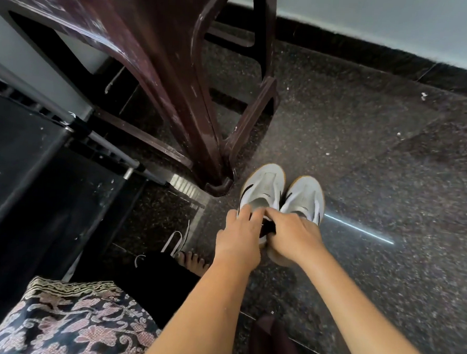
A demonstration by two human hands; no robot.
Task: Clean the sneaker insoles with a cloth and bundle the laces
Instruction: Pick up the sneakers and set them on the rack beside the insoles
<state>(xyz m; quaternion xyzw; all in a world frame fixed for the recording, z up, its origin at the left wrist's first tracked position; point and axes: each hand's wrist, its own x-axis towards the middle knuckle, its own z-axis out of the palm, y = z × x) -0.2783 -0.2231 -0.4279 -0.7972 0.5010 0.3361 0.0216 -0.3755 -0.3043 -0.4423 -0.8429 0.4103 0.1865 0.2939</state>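
Two white sneakers with black stripes and tan soles stand side by side on the dark speckled floor, toes pointing away from me: the left sneaker (263, 188) and the right sneaker (305, 199). Both have no laces. My left hand (236, 238) rests on the heel opening of the left sneaker, fingers curled over its rim. My right hand (291, 239) grips the same heel from the right side, with a dark lining showing between the two hands. White laces (178, 240) lie loose on the floor to the left, near my bare foot (191, 262).
A dark brown plastic chair (162, 71) stands just left of the sneakers, its leg close to the left toe. A black appliance with a metal rail (37, 143) fills the left side. A patterned cloth (67, 322) lies on my lap at the bottom left. A wall runs along the top right.
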